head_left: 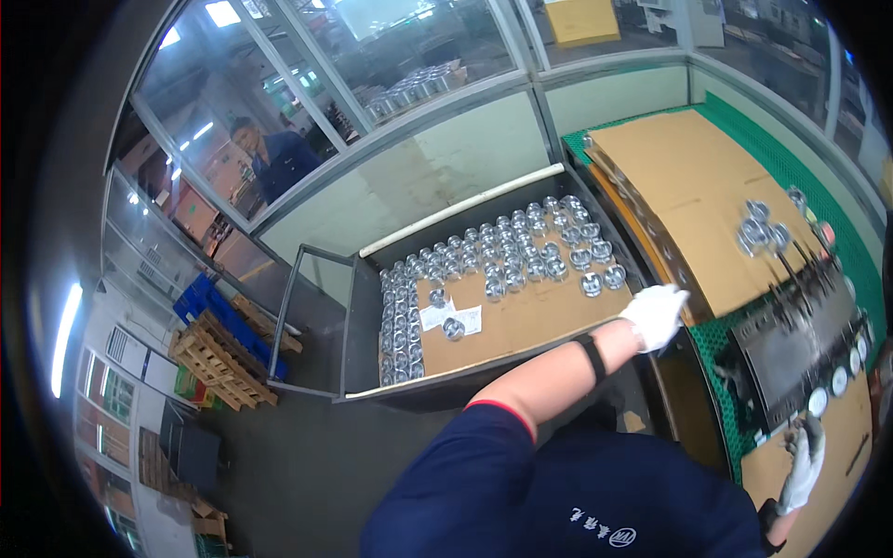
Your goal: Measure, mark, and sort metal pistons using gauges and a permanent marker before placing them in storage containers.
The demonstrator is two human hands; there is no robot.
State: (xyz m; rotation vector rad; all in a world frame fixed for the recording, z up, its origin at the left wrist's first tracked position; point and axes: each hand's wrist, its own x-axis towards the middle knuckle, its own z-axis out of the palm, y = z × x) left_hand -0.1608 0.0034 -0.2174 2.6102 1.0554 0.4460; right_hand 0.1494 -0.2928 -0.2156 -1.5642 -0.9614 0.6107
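My left hand, in a white glove, reaches over the right front corner of a dark bin. Its fingers point right, apart, and nothing shows in them. Inside the bin, rows of shiny metal pistons stand on cardboard, with white paper slips among them. My right hand, gloved white with greyed fingertips, is low at the right beside a dark metal fixture with rods and round white discs. Its fingers are curled; whatever they hold, if anything, is hidden.
Several loose pistons sit on a cardboard sheet over the green-matted bench. An open metal frame juts from the bin's left side. Wooden pallets stand farther left. A person is behind the window.
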